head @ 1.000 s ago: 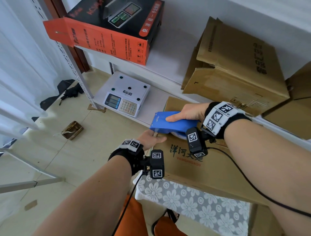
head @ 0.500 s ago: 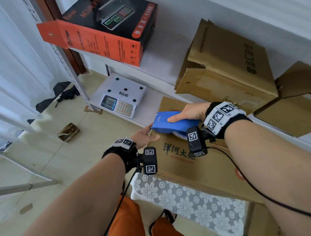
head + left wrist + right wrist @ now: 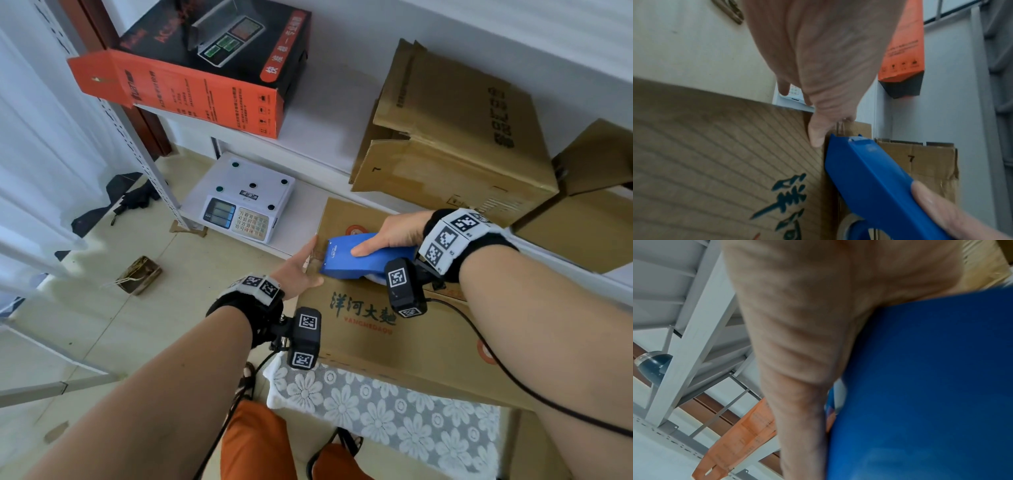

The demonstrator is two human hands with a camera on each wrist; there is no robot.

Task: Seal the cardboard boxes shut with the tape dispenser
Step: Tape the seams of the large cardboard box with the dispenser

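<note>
Taping the cardboard box at centre frame.
The right hand is gripping the blue tape dispenser on the box top; the left hand, fingers straight, is pressing the box's left end.

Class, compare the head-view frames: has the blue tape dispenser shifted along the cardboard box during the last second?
Yes. Judged against the box's printed characters, the tape dispenser, gripped by the right hand, has drawn rightward, away from the cardboard box's left edge.

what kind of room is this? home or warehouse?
Probably a small stockroom or packing area, not a big warehouse: metal shelving with cardboard boxes, a weighing scale on the low shelf, and a tape dispenser on a box.
</note>
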